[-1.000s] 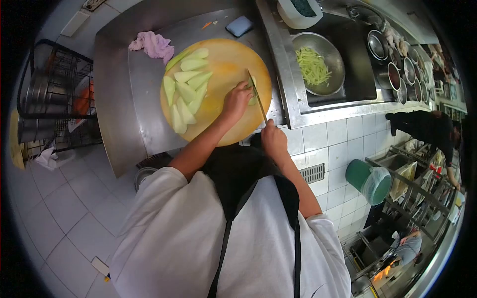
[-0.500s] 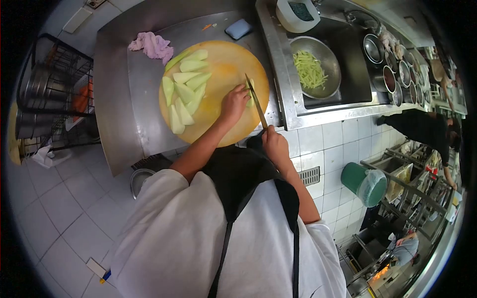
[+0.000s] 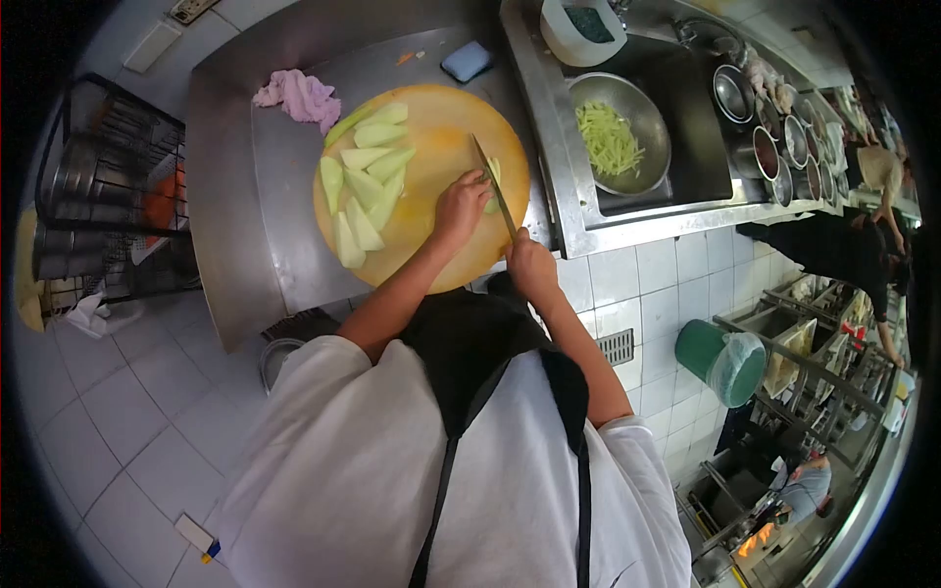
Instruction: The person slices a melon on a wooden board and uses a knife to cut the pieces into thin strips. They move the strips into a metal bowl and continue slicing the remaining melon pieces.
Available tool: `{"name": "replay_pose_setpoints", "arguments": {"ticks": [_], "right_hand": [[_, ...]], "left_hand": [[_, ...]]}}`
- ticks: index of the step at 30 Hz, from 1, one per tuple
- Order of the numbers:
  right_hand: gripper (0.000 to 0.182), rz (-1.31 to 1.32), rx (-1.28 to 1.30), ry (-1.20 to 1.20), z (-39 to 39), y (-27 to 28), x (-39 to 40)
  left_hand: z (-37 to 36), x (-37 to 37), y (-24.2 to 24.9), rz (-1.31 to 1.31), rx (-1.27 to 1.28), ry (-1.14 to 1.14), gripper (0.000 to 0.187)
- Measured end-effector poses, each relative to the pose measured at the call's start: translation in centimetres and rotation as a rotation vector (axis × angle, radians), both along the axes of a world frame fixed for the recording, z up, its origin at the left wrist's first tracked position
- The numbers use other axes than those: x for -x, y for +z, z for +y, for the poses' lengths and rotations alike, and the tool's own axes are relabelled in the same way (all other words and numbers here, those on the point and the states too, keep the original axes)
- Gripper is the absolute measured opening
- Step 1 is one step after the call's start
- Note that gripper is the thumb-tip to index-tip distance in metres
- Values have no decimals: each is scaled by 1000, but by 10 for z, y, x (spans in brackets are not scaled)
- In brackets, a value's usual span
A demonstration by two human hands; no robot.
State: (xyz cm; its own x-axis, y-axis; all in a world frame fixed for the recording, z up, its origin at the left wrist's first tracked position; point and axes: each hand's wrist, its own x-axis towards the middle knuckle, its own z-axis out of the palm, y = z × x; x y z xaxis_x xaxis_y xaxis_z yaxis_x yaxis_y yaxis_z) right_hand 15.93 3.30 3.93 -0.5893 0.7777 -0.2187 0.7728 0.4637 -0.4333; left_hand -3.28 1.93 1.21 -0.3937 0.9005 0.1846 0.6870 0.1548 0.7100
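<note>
My right hand grips the handle of a long kitchen knife, its blade slanting up and away over the round wooden cutting board. Close against the blade's left side, my left hand has its fingers curled on a pale green vegetable piece, mostly hidden under them. Light green slices show on the blade's right side. Several peeled pale green vegetable wedges lie on the left half of the board.
A metal bowl of cut green strips sits at the sink on the right. Behind the board are a blue sponge and a pink cloth. A wire rack stands left. Other people work at far right.
My right hand and the knife have shifted slightly left and away from me, the blade now nearer my left fingers. My left hand stays nearly in place.
</note>
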Motion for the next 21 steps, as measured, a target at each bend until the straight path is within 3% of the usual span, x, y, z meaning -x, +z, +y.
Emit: {"name": "replay_pose_setpoints", "arguments": {"ticks": [5,21], "right_hand": [[21,193,58,36,12,-5,-16],[17,7,-10,-21,-20,24,-26]], "left_hand": [[-3,-4,-2,-48,-36,25,26],[-5,-7,-5,-52,-75,76,21]]}}
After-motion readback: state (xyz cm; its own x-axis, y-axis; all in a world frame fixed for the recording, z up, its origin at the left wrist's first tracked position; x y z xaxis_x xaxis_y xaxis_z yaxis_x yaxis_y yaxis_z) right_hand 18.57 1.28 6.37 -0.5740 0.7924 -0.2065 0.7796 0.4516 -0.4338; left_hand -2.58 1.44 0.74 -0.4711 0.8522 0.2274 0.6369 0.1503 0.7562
